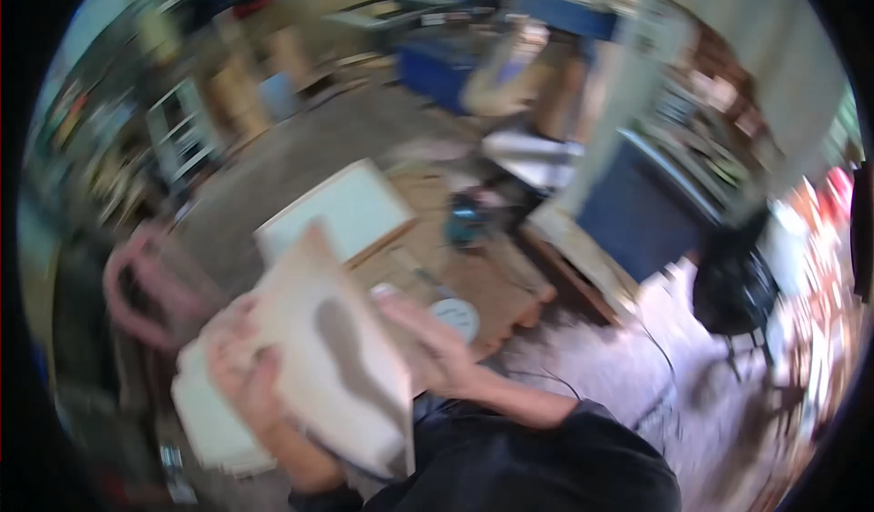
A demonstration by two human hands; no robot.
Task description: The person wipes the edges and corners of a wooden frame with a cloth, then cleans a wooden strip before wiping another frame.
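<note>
I see a pale, thin wooden board (296,330) tilted up in front of my body, with a dark elongated shadow or mark across its face. My left hand (246,375) grips its left side, the thumb on the near face. Close along the right edge is my right hand (437,344), its fingers pointing up and left. Motion smears those fingers, and whether they grip the board cannot be made out. A small pale spot shows at their tips. Beyond the board, a white-topped panel (341,207) lies on a brown work surface (496,284). More pale boards (214,412) are stacked at lower left.
A white round disc (455,319) and a teal tool-like object (466,221) rest on the work surface. A pink chair (150,284) stands at left. To the right are a dark blue cabinet (637,207), a black bag (737,280) and cables on the floor.
</note>
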